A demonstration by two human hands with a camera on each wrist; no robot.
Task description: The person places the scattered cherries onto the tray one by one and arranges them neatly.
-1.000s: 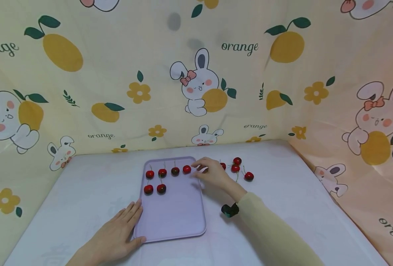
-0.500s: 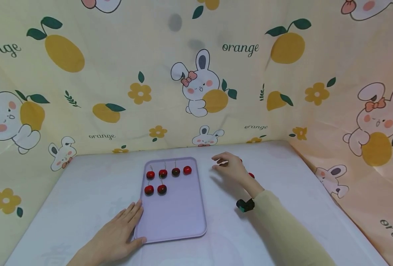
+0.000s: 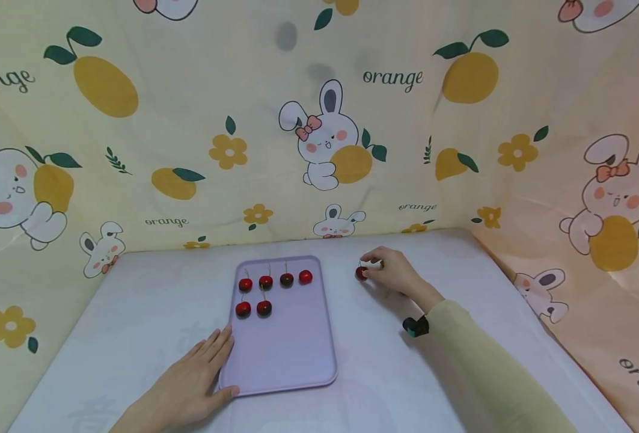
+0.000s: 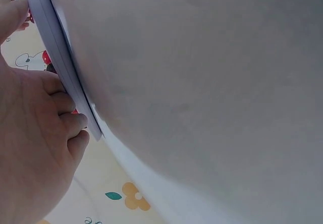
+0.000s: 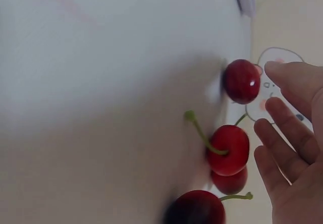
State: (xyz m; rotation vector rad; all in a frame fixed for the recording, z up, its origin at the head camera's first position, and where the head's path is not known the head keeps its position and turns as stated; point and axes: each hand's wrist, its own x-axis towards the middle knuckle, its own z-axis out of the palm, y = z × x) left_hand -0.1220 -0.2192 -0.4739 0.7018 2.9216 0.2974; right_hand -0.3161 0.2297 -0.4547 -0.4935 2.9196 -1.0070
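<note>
A lilac tray (image 3: 292, 361) lies on the white table with several red cherries (image 3: 265, 281) in two rows at its far end. My left hand (image 3: 219, 362) rests flat on the table, fingers (image 4: 65, 103) against the tray's rim (image 4: 55, 72) at its near left corner. My right hand (image 3: 374, 266) hovers over loose cherries to the right of the tray, fingers loosely bent and holding nothing. One cherry (image 3: 361, 273) sits just left of its fingertips. In the right wrist view, three cherries (image 5: 229, 148) lie beside the fingers (image 5: 285, 133), the top cherry (image 5: 242, 81) close to a fingertip.
A cloth printed with rabbits and oranges (image 3: 324, 138) walls the table at the back and on both sides. A black wrist band (image 3: 416, 326) sits on my right arm. Bare white table (image 3: 151, 294) lies left of the tray.
My right hand has moved right, from the tray's far right corner to the loose cherries on the table. The left hand and the tray have stayed still.
</note>
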